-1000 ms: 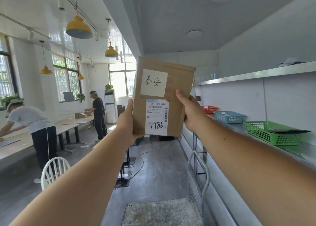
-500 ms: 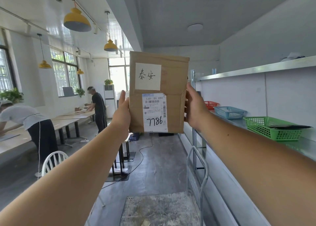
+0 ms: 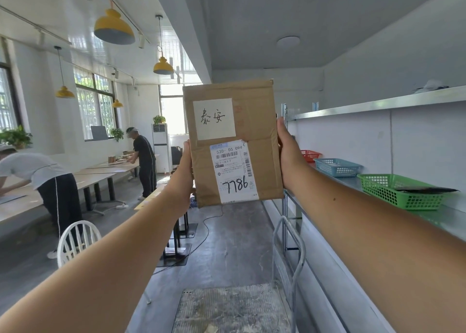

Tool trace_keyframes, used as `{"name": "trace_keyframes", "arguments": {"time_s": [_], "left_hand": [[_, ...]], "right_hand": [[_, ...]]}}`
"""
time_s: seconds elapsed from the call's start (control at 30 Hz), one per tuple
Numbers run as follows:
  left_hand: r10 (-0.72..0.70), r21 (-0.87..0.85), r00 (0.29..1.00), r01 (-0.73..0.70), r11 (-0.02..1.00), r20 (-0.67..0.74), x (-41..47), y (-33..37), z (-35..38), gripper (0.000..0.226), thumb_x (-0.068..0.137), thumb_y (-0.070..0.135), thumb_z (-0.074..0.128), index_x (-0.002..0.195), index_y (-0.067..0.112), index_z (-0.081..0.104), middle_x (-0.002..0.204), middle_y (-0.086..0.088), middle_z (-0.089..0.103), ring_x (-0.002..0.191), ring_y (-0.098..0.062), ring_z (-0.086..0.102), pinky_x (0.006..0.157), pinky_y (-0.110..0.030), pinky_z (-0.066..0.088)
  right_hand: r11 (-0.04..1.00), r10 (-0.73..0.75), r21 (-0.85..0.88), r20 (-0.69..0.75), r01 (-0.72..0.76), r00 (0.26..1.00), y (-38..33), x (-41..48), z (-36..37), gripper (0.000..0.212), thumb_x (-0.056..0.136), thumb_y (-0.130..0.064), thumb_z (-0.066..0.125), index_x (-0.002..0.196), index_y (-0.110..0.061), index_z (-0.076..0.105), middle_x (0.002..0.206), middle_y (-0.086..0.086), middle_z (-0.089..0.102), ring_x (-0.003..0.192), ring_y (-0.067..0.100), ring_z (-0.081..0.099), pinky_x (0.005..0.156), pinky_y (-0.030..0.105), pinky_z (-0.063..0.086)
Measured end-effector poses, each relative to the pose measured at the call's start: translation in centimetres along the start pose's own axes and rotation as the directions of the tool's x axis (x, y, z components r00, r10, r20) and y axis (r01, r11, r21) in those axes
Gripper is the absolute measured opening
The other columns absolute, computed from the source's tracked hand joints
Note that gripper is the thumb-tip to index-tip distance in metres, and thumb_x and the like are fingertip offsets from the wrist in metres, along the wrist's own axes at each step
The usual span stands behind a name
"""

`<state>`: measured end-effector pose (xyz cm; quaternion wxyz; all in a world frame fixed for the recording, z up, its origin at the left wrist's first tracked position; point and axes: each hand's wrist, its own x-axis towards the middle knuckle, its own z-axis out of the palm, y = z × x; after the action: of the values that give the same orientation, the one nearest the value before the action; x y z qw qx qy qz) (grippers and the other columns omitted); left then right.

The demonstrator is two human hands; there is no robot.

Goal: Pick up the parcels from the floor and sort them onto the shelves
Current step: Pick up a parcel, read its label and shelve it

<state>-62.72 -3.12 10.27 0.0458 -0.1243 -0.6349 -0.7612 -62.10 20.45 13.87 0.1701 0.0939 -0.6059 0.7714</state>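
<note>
A flat brown cardboard parcel [image 3: 259,120] is held upright at arm's length in front of me. It carries a white handwritten note and a shipping label marked 7786. My left hand [image 3: 180,178] grips its left edge and my right hand [image 3: 290,156] grips its right edge. The metal shelves [image 3: 378,104] run along the right wall. On the middle shelf stand a green basket [image 3: 393,194], a blue basket [image 3: 336,167] and a red basket [image 3: 310,154]. The fingers behind the parcel are hidden.
A metal trolley [image 3: 290,252] with a worn platform stands below me against the shelving. A white chair [image 3: 75,242] sits at the lower left. Two people [image 3: 48,181] bend over long tables on the left. A cable lies on the floor ahead.
The parcel has straightened from a tilt to nearly upright and now sits slightly right of where it was. Both hands keep their grip on its edges.
</note>
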Motion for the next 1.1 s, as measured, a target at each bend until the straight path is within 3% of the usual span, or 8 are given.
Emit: {"name": "trace_keyframes", "arguments": {"time_s": [0.13,0.27,0.43,0.57,0.73,0.8,0.93,1.1], "left_hand": [[-0.033,-0.118,0.999,0.036,0.992,0.033,-0.1,0.2,0.1,0.086,0.090,0.091,0.038,0.145,0.034,0.068,0.146,-0.007,0.072,0.139,-0.039,0.063,0.124,-0.063,0.040],[-0.069,-0.226,0.993,0.089,0.970,0.094,-0.6,0.7,0.6,0.077,0.094,0.087,0.040,0.136,0.031,0.073,0.136,-0.011,0.078,0.129,-0.041,0.070,0.118,-0.065,0.047],[-0.062,-0.261,0.985,0.103,0.960,0.163,-0.7,1.0,0.5,0.070,0.098,0.082,0.041,0.133,0.032,0.074,0.132,-0.009,0.080,0.115,-0.037,0.079,0.096,-0.060,0.064],[-0.083,-0.273,0.972,0.143,0.951,0.219,-0.8,0.8,0.8,0.074,0.099,0.082,0.041,0.143,0.029,0.069,0.139,-0.012,0.076,0.126,-0.041,0.073,0.110,-0.063,0.054],[-0.072,-0.343,0.958,0.169,0.924,0.277,-0.2,0.4,0.7,0.072,0.093,0.081,0.051,0.131,0.027,0.080,0.141,-0.014,0.075,0.124,-0.043,0.074,0.107,-0.066,0.056],[-0.143,-0.336,0.947,0.239,0.911,0.288,0.2,0.0,0.7,0.081,0.093,0.087,0.046,0.143,0.028,0.071,0.145,-0.016,0.071,0.128,-0.045,0.071,0.111,-0.065,0.053],[-0.248,-0.295,0.928,0.328,0.897,0.277,0.2,-0.2,0.8,0.084,0.090,0.091,0.045,0.132,0.024,0.073,0.134,-0.018,0.077,0.117,-0.046,0.076,0.103,-0.060,0.055],[-0.244,-0.324,0.925,0.335,0.884,0.291,0.5,-0.5,0.7,0.079,0.093,0.085,0.048,0.113,0.020,0.086,0.122,-0.020,0.082,0.105,-0.045,0.080,0.085,-0.060,0.066]], "right_hand": [[0.999,0.042,-0.028,0.046,-0.040,0.998,0.2,-0.1,-0.1,0.107,0.059,-0.098,0.064,0.147,-0.037,0.064,0.150,0.009,0.066,0.142,0.036,0.058,0.121,0.065,0.041],[0.998,0.063,-0.029,0.039,-0.062,0.997,1.1,0.3,-1.1,0.079,0.072,-0.090,0.060,0.125,-0.036,0.078,0.126,0.007,0.080,0.126,0.037,0.069,0.111,0.061,0.051],[0.989,0.141,-0.060,0.066,-0.137,0.988,1.9,0.2,-3.1,0.057,0.076,-0.087,0.060,0.075,-0.036,0.083,0.068,-0.010,0.078,0.067,0.014,0.077,0.058,0.031,0.060],[0.985,0.153,-0.081,0.014,-0.152,0.988,2.0,0.0,-2.8,0.071,0.080,-0.090,0.055,0.114,-0.035,0.082,0.109,0.004,0.085,0.116,0.032,0.076,0.106,0.054,0.056],[0.991,0.086,-0.103,-0.003,-0.086,0.996,1.3,-0.6,-1.7,0.079,0.088,-0.083,0.057,0.143,-0.027,0.069,0.154,0.009,0.063,0.146,0.035,0.054,0.126,0.060,0.036],[0.994,0.073,-0.085,-0.018,-0.074,0.997,1.0,-0.8,-1.7,0.069,0.094,-0.074,0.059,0.141,-0.024,0.070,0.148,0.009,0.067,0.140,0.033,0.060,0.122,0.055,0.042],[0.996,0.063,-0.056,-0.079,-0.067,0.995,0.9,-1.0,-1.0,0.036,0.105,-0.053,0.059,0.099,-0.023,0.080,0.083,-0.006,0.084,0.087,0.014,0.079,0.082,0.034,0.059],[0.996,0.086,-0.021,-0.120,-0.089,0.989,1.7,-1.2,-0.6,0.024,0.103,-0.041,0.066,0.092,-0.021,0.077,0.084,-0.003,0.079,0.087,0.017,0.072,0.088,0.035,0.060]]}}
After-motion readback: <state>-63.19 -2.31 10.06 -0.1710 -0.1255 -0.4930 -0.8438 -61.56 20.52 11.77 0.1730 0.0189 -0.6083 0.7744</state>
